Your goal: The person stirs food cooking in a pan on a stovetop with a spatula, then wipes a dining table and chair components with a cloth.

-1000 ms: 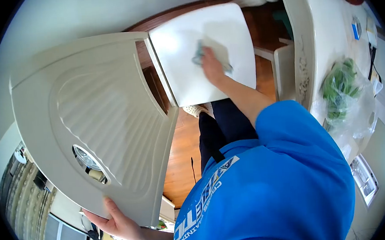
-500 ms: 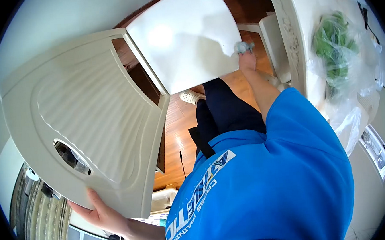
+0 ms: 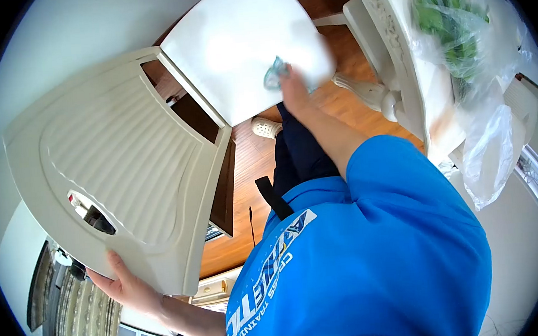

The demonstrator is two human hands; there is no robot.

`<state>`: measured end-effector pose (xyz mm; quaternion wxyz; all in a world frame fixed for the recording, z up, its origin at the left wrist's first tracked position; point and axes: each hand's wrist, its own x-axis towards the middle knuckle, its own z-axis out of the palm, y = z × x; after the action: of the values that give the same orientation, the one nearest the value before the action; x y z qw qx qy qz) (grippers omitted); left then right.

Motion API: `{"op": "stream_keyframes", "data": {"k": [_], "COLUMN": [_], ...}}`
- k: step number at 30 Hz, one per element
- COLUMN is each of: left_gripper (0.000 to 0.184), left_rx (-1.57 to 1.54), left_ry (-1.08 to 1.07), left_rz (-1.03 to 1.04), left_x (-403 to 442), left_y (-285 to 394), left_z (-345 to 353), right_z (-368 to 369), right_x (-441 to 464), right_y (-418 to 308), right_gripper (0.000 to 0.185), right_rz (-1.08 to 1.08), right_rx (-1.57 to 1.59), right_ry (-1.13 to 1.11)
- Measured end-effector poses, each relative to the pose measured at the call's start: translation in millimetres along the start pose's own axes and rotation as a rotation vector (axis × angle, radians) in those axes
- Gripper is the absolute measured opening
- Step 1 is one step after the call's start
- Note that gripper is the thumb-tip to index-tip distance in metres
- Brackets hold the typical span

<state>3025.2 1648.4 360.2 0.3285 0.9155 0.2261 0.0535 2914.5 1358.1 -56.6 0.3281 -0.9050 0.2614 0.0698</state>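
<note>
A cream chair with a ribbed backrest (image 3: pixel 112 154) and an oval cut-out stands at the left. My left hand (image 3: pixel 131 290) grips the outer edge of the backrest, thumb on the near face and the other fingers partly behind the edge. The chair's white, glossy seat (image 3: pixel 229 39) lies beyond my legs. On its near part, my right hand (image 3: pixel 296 94), blurred by motion, presses a pale green-and-white cloth (image 3: pixel 275 75) against the surface. Its fingers are bunched on the cloth.
At the right, a white table with a carved edge (image 3: pixel 386 19) bears green vegetables in a clear plastic bag (image 3: pixel 452 24). A white plastic bag (image 3: pixel 490 159) hangs near its corner. Below are a turned table leg (image 3: pixel 360 90), the wooden floor (image 3: pixel 239 232) and my cream clog (image 3: pixel 266 127).
My right hand has moved left with the cloth, from the seat's right edge to further in on the seat. The left hand keeps its grip on the backrest. The view has shifted slightly.
</note>
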Motion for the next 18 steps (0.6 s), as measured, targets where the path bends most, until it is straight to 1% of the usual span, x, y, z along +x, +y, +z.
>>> {"op": "stream_keyframes", "data": {"k": [1, 2, 3, 4, 5, 7, 8, 9, 10, 11, 12, 13, 14, 15, 17, 18], "left_gripper": [0.045, 0.046, 0.046, 0.046, 0.046, 0.047, 0.047, 0.047, 0.048, 0.049, 0.049, 0.046, 0.043, 0.043, 0.043, 0.042], "left_rx": [0.004, 0.009, 0.013, 0.03, 0.047, 0.018, -0.01, -0.008, -0.041, -0.073, -0.07, -0.079, -0.087, -0.083, -0.099, -0.107], "left_ry": [0.0, 0.001, -0.003, 0.005, 0.015, 0.016, 0.013, 0.02, 0.026, 0.031, 0.038, 0.04, 0.044, 0.059, 0.035, 0.05], "left_rz": [0.01, 0.017, 0.013, 0.002, -0.011, -0.017, -0.013, -0.016, -0.039, -0.061, -0.065, -0.067, -0.071, -0.077, -0.04, -0.06], "left_x": [0, 1, 1, 0, -1, -2, -1, -2, -3, -4, -4, -4, -3, -2, 0, 0], "left_y": [-1, -2, -1, 0, 0, 0, 0, 0, 2, 3, 3, 4, 3, 1, -6, -5], "left_z": [0, 0, 1, 1, 1, 1, 1, 2, 2, 3, 4, 4, 4, 2, -1, 0], "right_z": [-12, 9, -30, -76, -67, -26, 8, 10, 8, -6, -1, 12, 37, 43, 55, 59], "right_x": [10, 23, 32, 41, 48, 52, 49, 45, 47, 33, 27, 21, 10, 5, -9, -14], "right_y": [11, 60, 37, 5, 17, 49, 63, 36, 11, -30, -49, -66, -57, -69, -89, -94], "right_gripper": [0.029, 0.032, 0.034, 0.037, 0.037, 0.034, 0.033, 0.034, 0.034, 0.033, 0.031, 0.03, 0.031, 0.03, 0.025, 0.025], "right_rz": [0.101, -0.039, 0.34, 0.717, 0.716, 0.258, 0.128, 0.163, 0.367, 0.149, 0.171, 0.289, -0.205, -0.24, -0.176, -0.19], "right_rx": [0.047, -0.227, 0.12, 0.457, 0.449, -0.24, -0.185, -0.031, 0.33, 0.171, 0.151, 0.25, -0.195, -0.146, 0.038, 0.036], "right_ry": [0.029, 0.177, 0.168, 0.283, 0.275, 0.228, 0.3, 0.243, 0.089, 0.074, -0.111, -0.179, -0.219, -0.345, -0.448, -0.46]}}
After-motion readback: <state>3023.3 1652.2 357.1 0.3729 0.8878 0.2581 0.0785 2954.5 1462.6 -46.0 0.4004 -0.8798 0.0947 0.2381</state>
